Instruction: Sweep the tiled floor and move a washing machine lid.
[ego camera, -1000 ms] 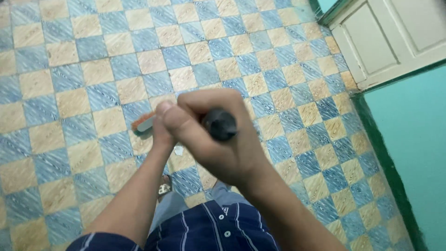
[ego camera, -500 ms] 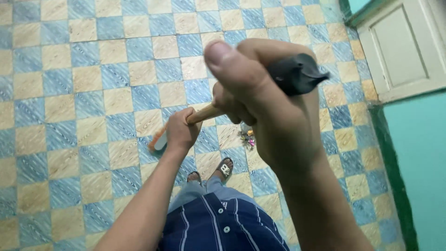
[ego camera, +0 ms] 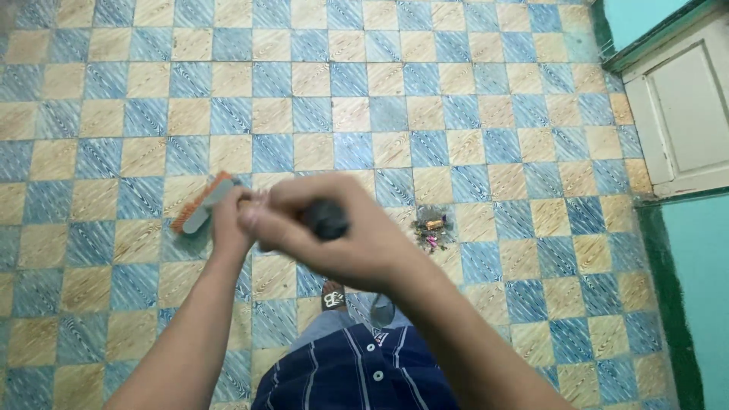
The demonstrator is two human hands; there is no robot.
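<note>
- The broom (ego camera: 199, 203) head has swung out left since half a second ago, orange bristles on the tiled floor (ego camera: 91, 99).
- Right hand (ego camera: 334, 228) clamps the black handle end; left hand (ego camera: 231, 220) grips lower (both blurred).
- Small litter pile (ego camera: 431, 228) lies just right of them.

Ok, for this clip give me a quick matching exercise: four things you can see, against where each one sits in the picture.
Things:
1. broom head
2. small pile of debris
3. white door
4. right hand

Places:
A. upper right corner
B. on the tiles right of the hands
C. closed round the black handle end
D. on the floor left of the left hand

Pairs: 1-D, 2-B, 3-A, 4-C
</note>
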